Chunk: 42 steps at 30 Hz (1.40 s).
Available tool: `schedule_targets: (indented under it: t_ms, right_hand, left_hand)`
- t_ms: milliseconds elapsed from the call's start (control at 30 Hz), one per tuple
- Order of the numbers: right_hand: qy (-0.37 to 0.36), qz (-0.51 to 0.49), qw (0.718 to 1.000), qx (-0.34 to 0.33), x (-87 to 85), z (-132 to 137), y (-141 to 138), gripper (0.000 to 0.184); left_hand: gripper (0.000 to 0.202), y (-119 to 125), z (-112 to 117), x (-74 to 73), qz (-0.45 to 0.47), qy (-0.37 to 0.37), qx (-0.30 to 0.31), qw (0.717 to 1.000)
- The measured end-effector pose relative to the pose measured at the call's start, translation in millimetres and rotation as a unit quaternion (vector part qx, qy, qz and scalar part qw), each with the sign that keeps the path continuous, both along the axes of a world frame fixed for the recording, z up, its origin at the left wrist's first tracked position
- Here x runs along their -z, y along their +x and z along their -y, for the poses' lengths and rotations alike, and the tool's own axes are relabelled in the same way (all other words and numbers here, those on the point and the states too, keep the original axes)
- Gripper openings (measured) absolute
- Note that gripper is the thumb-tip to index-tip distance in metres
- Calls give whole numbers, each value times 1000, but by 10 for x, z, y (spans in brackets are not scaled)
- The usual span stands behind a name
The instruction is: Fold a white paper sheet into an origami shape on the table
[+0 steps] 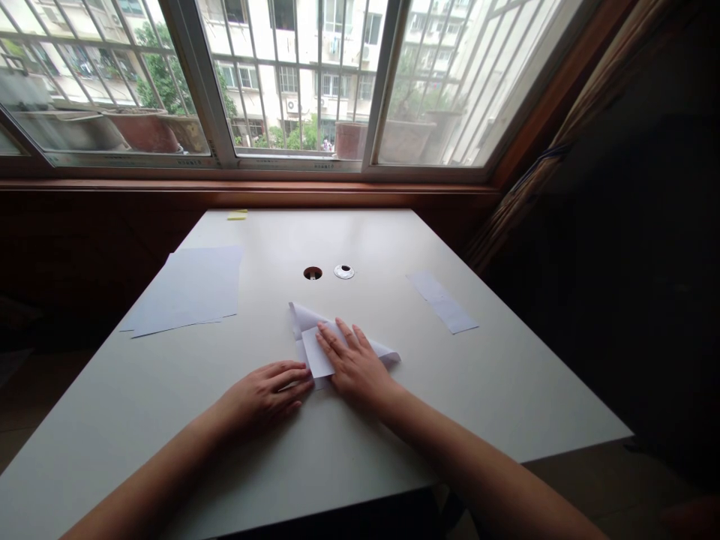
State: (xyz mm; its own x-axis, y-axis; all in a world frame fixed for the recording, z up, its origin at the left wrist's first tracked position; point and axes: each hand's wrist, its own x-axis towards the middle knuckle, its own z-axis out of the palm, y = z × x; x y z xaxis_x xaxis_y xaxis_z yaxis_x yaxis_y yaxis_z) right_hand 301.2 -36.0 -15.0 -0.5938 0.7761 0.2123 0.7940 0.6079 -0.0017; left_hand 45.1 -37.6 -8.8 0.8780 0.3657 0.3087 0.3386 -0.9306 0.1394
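A partly folded sheet of white paper (319,354) lies on the white table, with a square flap in its middle and two pointed wings, one toward the upper left and one toward the right. My right hand (357,366) rests flat over the flap's right side, fingers stretched out and slightly spread. Beside the paper's lower left edge lies my left hand (274,388), its fingers extended and the tips touching that edge. The right palm hides part of the paper's lower side.
On the white table (270,465), a stack of paper sheets (188,289) lies left and a creased paper strip (442,301) right. Beyond the folded paper are a round cable hole (313,274) and a grommet cover (344,271). A yellow sticky note (237,215) sits at the far edge.
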Motion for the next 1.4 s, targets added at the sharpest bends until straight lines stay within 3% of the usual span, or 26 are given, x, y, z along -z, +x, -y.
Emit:
schedule_targets:
  t_ms: [200, 367, 600, 900, 1167, 1400]
  right_hand:
    - [13, 6, 1000, 4, 40, -31, -48, 63]
    - [17, 8, 1000, -9, 30, -38, -97, 62]
    - [11, 3, 1000, -12, 25, -46, -119, 58]
    - [0, 10, 1000, -24, 54, -79, -110, 57]
    - [-10, 12, 1000, -23, 91, -104, -91, 59]
    - [-8, 5, 1000, -24, 84, -103, -52, 59]
  left_hand:
    - [51, 19, 4, 23, 29, -43, -7, 999]
    - [56, -36, 38, 70, 42, -91, -62, 993]
    - [56, -33, 36, 122, -9, -40, -61, 997]
    - [54, -13, 29, 112, 12, -28, -58, 998]
    - [30, 143, -92, 98, 48, 0, -118, 992]
    - [20, 303, -224, 33, -30, 125, -97, 987]
